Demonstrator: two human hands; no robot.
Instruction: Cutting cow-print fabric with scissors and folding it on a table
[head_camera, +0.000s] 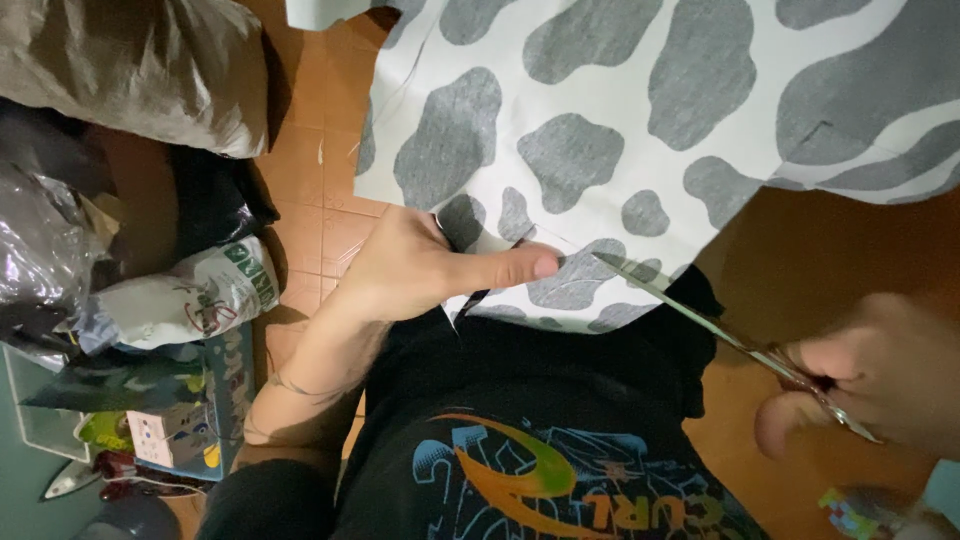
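Head view, looking down past a black printed T-shirt (540, 440). White fabric with grey cow-patch print (640, 110) spreads across the upper half of the frame, its lower edge hanging over the person's lap. Left hand (420, 268) pinches that lower edge, thumb laid flat on top and pointing right, other fingers tucked under the cloth and hidden. Right hand (880, 375), blurred at the frame's right edge, has fingers closed through the handles of a pair of scissors (700, 320); blades point up-left, tips at the fabric edge just beside the left thumb. How far the blades are parted I cannot tell. Orange tiled floor (315, 200) below. At left, well apart from the hands: a grey plastic bag (140, 70) and a white printed sack (190, 295).
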